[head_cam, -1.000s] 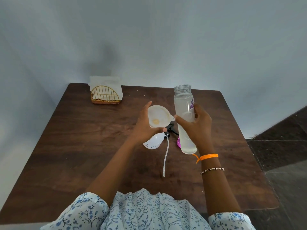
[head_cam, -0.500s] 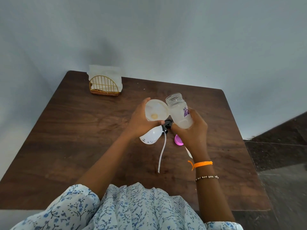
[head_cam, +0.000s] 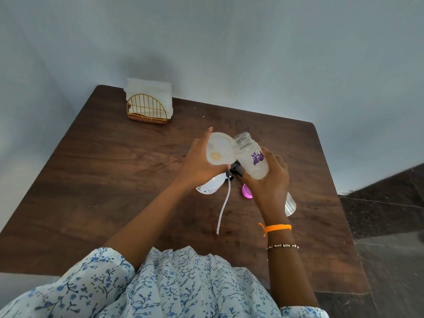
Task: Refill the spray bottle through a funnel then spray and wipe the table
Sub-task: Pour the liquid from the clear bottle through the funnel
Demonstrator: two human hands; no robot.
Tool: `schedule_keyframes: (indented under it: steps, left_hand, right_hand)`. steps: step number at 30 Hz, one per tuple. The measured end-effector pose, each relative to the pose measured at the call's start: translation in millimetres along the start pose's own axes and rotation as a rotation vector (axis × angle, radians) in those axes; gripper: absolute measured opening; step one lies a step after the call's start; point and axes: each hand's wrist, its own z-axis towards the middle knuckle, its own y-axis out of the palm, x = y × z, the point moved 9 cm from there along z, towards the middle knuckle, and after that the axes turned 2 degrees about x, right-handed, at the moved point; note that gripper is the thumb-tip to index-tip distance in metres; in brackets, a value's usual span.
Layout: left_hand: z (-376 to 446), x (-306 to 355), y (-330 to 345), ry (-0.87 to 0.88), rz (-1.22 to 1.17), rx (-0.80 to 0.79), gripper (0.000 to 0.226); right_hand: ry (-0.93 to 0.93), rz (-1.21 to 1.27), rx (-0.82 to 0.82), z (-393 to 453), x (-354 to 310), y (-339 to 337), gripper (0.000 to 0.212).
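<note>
Brown table [head_cam: 119, 180], grey wall. Right hand [head_cam: 270, 180] grips bottle [head_cam: 250, 154], now tipped further toward funnel [head_cam: 219, 152] held by left hand [head_cam: 199, 164]; pouring imminent.

Dark wood-grain worktop [head_cam: 114, 180] w/ rounded corners, pushed up to a plain pale grey-blue wall [head_cam: 229, 53], soft shadow on it. Dark speckled stone floor [head_cam: 390, 226] at right w/ thin joint lines. Light even, no hard glare
</note>
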Motion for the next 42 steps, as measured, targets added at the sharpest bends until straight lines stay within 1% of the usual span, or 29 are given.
schedule_keyframes:
  steps: [6, 11, 18, 28, 35, 42]
  left_hand:
    - [1, 0, -1, -0.024, 0.008, -0.024, 0.103]
    - [1, 0, 0, -0.031, 0.016, -0.028, 0.104]
    - [2, -2, -3, -0.024, 0.007, -0.015, 0.104]
    - [4, -4, -3, -0.037, 0.034, -0.013, 0.103]
    - [4, -4, -3, -0.039, 0.059, -0.014, 0.102]
    - [6, -7, -3, -0.048, 0.078, -0.015, 0.102]
  right_hand:
    - [0.028, -0.026, -0.026, 0, 5, 1, 0.062]
    - [0.044, -0.033, -0.011, 0, 6, 2, 0.062]
    - [-0.022, -0.082, 0.010, 2, -1, 0, 0.059]
    - [-0.001, -0.149, 0.022, 3, -3, 1, 0.059]
    - [0.005, -0.152, 0.016, 3, -6, 2, 0.058]
    - [-0.032, -0.176, 0.032, 4, -8, 3, 0.058]
